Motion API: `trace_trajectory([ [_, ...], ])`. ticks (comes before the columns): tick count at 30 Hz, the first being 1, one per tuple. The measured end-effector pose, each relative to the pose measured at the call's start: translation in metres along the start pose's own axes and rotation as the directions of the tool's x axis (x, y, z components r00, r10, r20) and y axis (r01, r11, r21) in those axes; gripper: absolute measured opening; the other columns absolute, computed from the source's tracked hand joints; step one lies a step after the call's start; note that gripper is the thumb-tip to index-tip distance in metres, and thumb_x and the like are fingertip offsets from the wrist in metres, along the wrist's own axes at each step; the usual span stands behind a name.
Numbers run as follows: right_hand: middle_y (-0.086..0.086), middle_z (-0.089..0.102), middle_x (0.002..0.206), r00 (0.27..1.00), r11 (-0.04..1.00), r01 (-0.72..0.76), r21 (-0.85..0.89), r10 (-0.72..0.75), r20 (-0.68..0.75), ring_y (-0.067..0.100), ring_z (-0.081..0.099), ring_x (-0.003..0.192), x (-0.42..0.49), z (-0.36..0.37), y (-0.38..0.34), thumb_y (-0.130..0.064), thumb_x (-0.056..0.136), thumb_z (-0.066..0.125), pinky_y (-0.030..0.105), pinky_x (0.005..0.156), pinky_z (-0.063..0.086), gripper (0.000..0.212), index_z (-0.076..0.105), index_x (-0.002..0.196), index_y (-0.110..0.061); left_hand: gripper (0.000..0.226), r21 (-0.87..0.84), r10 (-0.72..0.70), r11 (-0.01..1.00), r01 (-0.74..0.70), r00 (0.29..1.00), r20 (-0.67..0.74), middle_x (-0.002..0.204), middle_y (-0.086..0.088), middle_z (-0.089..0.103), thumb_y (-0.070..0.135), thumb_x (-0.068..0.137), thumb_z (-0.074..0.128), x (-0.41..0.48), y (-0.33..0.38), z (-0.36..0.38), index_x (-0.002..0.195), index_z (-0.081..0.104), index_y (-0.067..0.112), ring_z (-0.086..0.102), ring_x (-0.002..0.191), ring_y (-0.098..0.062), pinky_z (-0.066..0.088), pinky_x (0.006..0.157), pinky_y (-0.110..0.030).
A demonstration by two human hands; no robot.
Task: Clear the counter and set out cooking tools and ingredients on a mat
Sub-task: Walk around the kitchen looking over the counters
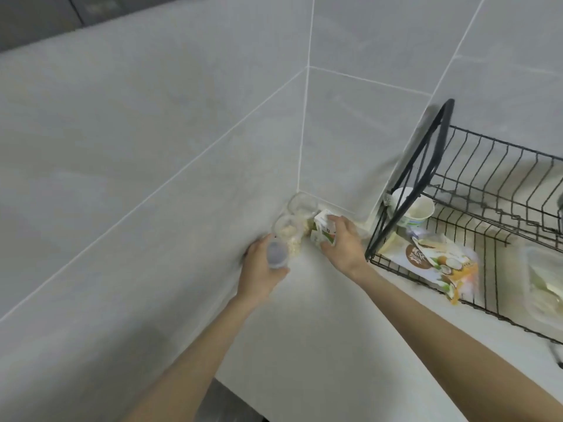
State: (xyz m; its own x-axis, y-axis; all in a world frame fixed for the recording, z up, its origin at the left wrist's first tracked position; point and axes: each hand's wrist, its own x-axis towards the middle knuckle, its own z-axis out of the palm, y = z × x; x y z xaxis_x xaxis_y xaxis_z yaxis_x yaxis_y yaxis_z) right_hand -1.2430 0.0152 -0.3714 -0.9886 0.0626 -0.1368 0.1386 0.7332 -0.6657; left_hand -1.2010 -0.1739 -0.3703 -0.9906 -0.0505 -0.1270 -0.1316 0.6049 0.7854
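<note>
In the counter's far corner my left hand (pixel 259 274) grips a small clear container with a grey lid (pixel 276 254). Just behind it stand two clear jars, one (pixel 288 231) holding pale bits and one (pixel 302 206) against the wall. My right hand (pixel 342 245) grips a small white and green carton (pixel 323 231) next to the jars. The white counter (pixel 320 324) runs toward me under both arms.
A black wire dish rack (pixel 487 190) stands on the counter at the right. In it lie a white paper cup (pixel 412 208), a printed snack bag (pixel 438 263) and a clear plastic box (pixel 545 284). Grey tiled walls close the corner.
</note>
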Motion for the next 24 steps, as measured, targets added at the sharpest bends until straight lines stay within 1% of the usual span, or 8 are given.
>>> trace_trajectory([
  [4,0.015,0.040,0.131,0.994,0.998,0.028,-0.051,-0.033,-0.101,0.033,0.050,0.110,0.006,0.007,-0.001,-0.006,0.088,0.054,0.030,0.092,0.042,0.054,0.041,0.139,-0.018,0.076,0.035,0.040,0.999,-0.040,0.999,-0.014,0.134,-0.007,0.051,0.012,0.067,0.079,0.007,-0.009,0.004,0.135,0.045,0.010,0.045,0.126,-0.022,0.029,0.102,-0.024],
  [7,0.015,0.044,0.123,0.991,0.996,0.039,-0.078,-0.049,-0.124,0.030,0.052,0.103,0.002,0.009,-0.002,-0.005,0.089,0.053,0.023,0.082,0.036,0.050,0.046,0.136,-0.018,0.075,0.045,0.049,0.998,-0.047,0.998,-0.040,0.129,0.000,0.055,0.019,0.062,0.082,0.006,-0.013,0.002,0.130,0.050,0.017,0.051,0.119,-0.018,0.037,0.099,-0.027],
  [11,0.013,0.045,0.119,0.991,0.998,0.024,-0.053,-0.030,-0.128,0.031,0.054,0.100,-0.011,0.011,-0.006,-0.005,0.089,0.053,0.031,0.086,0.045,0.049,0.048,0.135,-0.021,0.067,0.041,0.051,0.998,-0.050,0.998,-0.034,0.115,0.006,0.063,0.023,0.057,0.083,0.000,-0.012,-0.005,0.119,0.057,0.024,0.059,0.106,-0.017,0.043,0.087,-0.025],
  [13,0.012,0.045,0.120,0.991,1.000,-0.002,-0.027,-0.002,-0.130,0.031,0.054,0.101,-0.021,0.010,-0.007,-0.008,0.090,0.054,0.031,0.088,0.044,0.048,0.048,0.135,-0.023,0.063,0.046,0.051,0.998,-0.050,0.999,-0.005,0.108,0.010,0.065,0.025,0.057,0.082,-0.004,-0.008,-0.010,0.115,0.059,0.028,0.060,0.102,-0.015,0.043,0.081,-0.022],
  [16,0.010,0.047,0.122,0.990,1.000,-0.010,-0.003,0.009,-0.140,0.029,0.053,0.106,-0.042,0.005,-0.006,-0.010,0.090,0.056,0.025,0.090,0.040,0.047,0.050,0.134,-0.024,0.068,0.020,0.069,0.997,-0.070,0.996,0.051,0.108,0.009,0.066,0.027,0.055,0.084,-0.008,-0.003,-0.013,0.118,0.060,0.028,0.060,0.102,-0.014,0.047,0.083,-0.024],
  [19,0.008,0.050,0.118,0.981,0.999,-0.022,0.041,0.029,-0.192,0.024,0.053,0.105,-0.068,-0.009,-0.003,-0.009,0.090,0.058,0.015,0.083,0.034,0.044,0.053,0.131,-0.025,0.073,-0.022,0.113,0.994,-0.112,0.990,0.086,0.109,0.008,0.065,0.029,0.051,0.086,-0.012,0.006,-0.012,0.119,0.060,0.027,0.060,0.101,-0.013,0.049,0.086,-0.027],
  [22,0.004,0.051,0.117,0.963,0.998,-0.035,0.061,0.050,-0.264,0.017,0.052,0.099,-0.097,-0.028,0.000,-0.012,0.090,0.059,0.018,0.085,0.039,0.043,0.054,0.129,-0.028,0.073,-0.082,0.171,0.984,-0.160,0.975,0.143,0.108,0.012,0.062,0.031,0.050,0.085,-0.020,0.022,-0.006,0.117,0.058,0.029,0.058,0.102,-0.010,0.049,0.085,-0.026],
  [24,0.002,0.052,0.118,0.942,0.996,-0.054,0.068,0.074,-0.326,0.019,0.052,0.102,-0.119,-0.044,0.006,-0.014,0.089,0.061,0.020,0.086,0.038,0.042,0.055,0.128,-0.029,0.069,-0.098,0.230,0.972,-0.216,0.958,0.170,0.105,0.016,0.062,0.029,0.052,0.085,-0.027,0.036,0.001,0.115,0.059,0.031,0.058,0.099,-0.007,0.049,0.083,-0.024],
])
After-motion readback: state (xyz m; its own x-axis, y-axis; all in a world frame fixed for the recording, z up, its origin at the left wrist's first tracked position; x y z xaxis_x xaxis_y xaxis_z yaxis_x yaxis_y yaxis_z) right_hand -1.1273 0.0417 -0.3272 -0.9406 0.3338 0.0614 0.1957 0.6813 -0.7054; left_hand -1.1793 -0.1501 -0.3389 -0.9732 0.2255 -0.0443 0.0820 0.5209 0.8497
